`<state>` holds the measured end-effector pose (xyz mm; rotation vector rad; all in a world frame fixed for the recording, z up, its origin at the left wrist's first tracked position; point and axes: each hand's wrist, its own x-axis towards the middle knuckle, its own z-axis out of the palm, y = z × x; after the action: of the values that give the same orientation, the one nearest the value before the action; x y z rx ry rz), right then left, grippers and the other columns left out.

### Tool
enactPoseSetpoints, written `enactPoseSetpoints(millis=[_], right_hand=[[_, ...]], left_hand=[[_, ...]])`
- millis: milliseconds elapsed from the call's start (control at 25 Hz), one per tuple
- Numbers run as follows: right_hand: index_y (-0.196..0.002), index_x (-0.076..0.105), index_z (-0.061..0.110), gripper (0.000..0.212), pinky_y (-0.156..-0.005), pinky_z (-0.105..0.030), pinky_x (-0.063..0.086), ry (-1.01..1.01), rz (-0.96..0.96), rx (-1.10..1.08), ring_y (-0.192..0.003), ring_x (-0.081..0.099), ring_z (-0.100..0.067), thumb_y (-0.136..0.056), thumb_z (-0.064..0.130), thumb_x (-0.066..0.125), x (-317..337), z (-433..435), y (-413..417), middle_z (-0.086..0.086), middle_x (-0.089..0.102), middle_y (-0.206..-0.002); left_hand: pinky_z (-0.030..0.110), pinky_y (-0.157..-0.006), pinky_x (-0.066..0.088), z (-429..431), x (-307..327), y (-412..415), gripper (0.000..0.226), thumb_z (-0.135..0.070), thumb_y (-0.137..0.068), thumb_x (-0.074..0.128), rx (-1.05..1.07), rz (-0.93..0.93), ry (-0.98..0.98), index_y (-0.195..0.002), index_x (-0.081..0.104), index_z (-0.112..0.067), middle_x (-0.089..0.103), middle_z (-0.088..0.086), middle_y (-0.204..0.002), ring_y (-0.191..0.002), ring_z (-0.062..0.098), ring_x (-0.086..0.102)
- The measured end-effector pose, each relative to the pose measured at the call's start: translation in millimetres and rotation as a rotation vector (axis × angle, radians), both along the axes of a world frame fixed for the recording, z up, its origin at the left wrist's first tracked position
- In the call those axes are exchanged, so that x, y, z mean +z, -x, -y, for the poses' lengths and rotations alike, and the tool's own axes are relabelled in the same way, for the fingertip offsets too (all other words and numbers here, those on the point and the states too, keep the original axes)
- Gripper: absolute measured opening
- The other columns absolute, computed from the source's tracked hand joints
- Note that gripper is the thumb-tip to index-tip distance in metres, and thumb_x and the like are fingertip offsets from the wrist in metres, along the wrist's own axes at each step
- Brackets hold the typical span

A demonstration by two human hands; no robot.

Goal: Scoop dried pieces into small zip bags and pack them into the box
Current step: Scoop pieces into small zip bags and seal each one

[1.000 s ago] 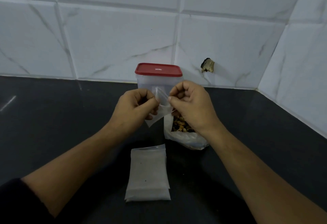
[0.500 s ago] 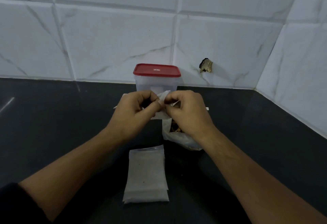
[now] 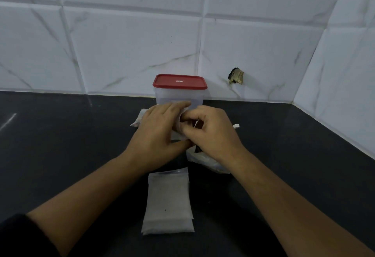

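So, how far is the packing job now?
Done: no filled bag shows; the box has its red lid on. In hand: the left hand and right hand hold one small zip bag. Left: filling it from the bag of dried pieces, then the stack of bags.

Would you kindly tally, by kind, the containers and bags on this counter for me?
Red-lidded box: 1
Small zip bag, held by left hand and right hand: 1
Stack of flat zip bags: 1 (the bags within it cannot be counted)
Bag of dried pieces, partly hidden: 1
Total: 4
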<state>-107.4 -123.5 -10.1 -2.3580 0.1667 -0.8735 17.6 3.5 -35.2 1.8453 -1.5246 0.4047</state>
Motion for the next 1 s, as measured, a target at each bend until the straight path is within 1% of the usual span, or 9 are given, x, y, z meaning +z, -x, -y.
enactPoseSetpoints(millis=[120, 200, 360, 600, 720, 800, 880, 960, 1000], right_hand=[[-0.103, 0.082, 0.026, 0.016, -0.071, -0.024, 0.049, 0.099, -0.032, -0.041, -0.077, 0.061, -0.002, -0.093, 0.036, 0.075, 2, -3, 0, 0.019, 0.060, -0.079], [-0.101, 0.083, 0.027, 0.017, -0.070, -0.021, 0.049, 0.096, -0.016, -0.078, -0.076, 0.061, -0.001, -0.093, 0.039, 0.074, 4, -2, 1, 0.018, 0.063, -0.079], [-0.096, 0.082, 0.024, 0.019, -0.068, -0.013, 0.043, 0.122, -0.043, -0.095, -0.078, 0.062, 0.000, -0.094, 0.041, 0.073, 2, -6, 1, 0.017, 0.066, -0.078], [-0.088, 0.081, 0.023, 0.022, -0.065, -0.017, 0.037, 0.099, -0.058, -0.088, -0.071, 0.056, -0.001, -0.092, 0.044, 0.074, 5, -1, 1, 0.014, 0.055, -0.076], [-0.080, 0.079, 0.023, 0.020, -0.065, -0.020, 0.045, 0.082, -0.105, -0.017, -0.072, 0.060, -0.001, -0.092, 0.039, 0.076, 10, -1, 4, 0.012, 0.060, -0.072], [-0.083, 0.079, 0.023, 0.018, -0.067, -0.019, 0.053, -0.089, -0.045, 0.024, -0.072, 0.066, -0.002, -0.093, 0.037, 0.076, 21, 9, 10, 0.008, 0.069, -0.076], [-0.087, 0.078, 0.020, 0.017, -0.067, -0.017, 0.053, -0.173, 0.058, -0.034, -0.071, 0.066, 0.000, -0.095, 0.035, 0.075, 30, 30, 21, 0.005, 0.072, -0.078], [-0.095, 0.077, 0.021, 0.017, -0.068, -0.015, 0.052, -0.081, 0.054, -0.194, -0.075, 0.066, 0.001, -0.094, 0.038, 0.075, 27, 58, 35, 0.007, 0.072, -0.083], [-0.102, 0.076, 0.022, 0.022, -0.071, -0.019, 0.054, -0.014, -0.004, -0.279, -0.080, 0.066, -0.001, -0.093, 0.042, 0.075, 22, 71, 42, 0.008, 0.071, -0.089]], left_hand=[[0.044, -0.095, 0.052, 3, 3, 0, 0.049, -0.052, -0.085, 0.067, -0.017, -0.013, 0.030, -0.125, 0.061, -0.024, 0.066, -0.014, -0.115, -0.106, 0.005, 0.062], [0.043, -0.089, 0.055, 4, 3, -1, 0.044, -0.050, -0.086, 0.065, -0.022, -0.042, 0.049, -0.120, 0.062, -0.022, 0.067, -0.013, -0.111, -0.101, 0.006, 0.064], [0.044, -0.096, 0.053, 2, 1, 0, 0.055, -0.051, -0.084, 0.066, -0.033, -0.046, 0.038, -0.130, 0.059, -0.021, 0.067, -0.012, -0.120, -0.111, 0.008, 0.063], [0.041, -0.085, 0.056, 1, 4, 0, 0.045, -0.052, -0.083, 0.065, -0.014, -0.088, 0.049, -0.115, 0.062, -0.022, 0.067, -0.012, -0.107, -0.098, 0.006, 0.064], [0.038, -0.082, 0.056, 3, 2, 5, 0.039, -0.049, -0.084, 0.069, -0.055, -0.178, 0.058, -0.112, 0.063, -0.023, 0.067, -0.013, -0.102, -0.095, 0.006, 0.065], [0.027, -0.084, 0.055, 3, 1, 8, 0.034, -0.046, -0.087, 0.076, -0.061, -0.305, 0.094, -0.109, 0.062, -0.025, 0.068, -0.014, -0.102, -0.098, 0.004, 0.065], [0.017, -0.085, 0.051, 3, -1, 8, 0.035, -0.044, -0.085, 0.079, -0.041, -0.386, 0.110, -0.109, 0.062, -0.026, 0.068, -0.015, -0.103, -0.101, 0.000, 0.063], [0.015, -0.084, 0.049, 2, -4, 7, 0.037, -0.044, -0.083, 0.080, -0.038, -0.442, 0.110, -0.110, 0.062, -0.027, 0.068, -0.015, -0.105, -0.103, -0.002, 0.062], [0.015, -0.084, 0.048, 2, -5, 7, 0.038, -0.046, -0.081, 0.079, -0.041, -0.471, 0.111, -0.110, 0.062, -0.028, 0.068, -0.015, -0.105, -0.104, -0.003, 0.062]])
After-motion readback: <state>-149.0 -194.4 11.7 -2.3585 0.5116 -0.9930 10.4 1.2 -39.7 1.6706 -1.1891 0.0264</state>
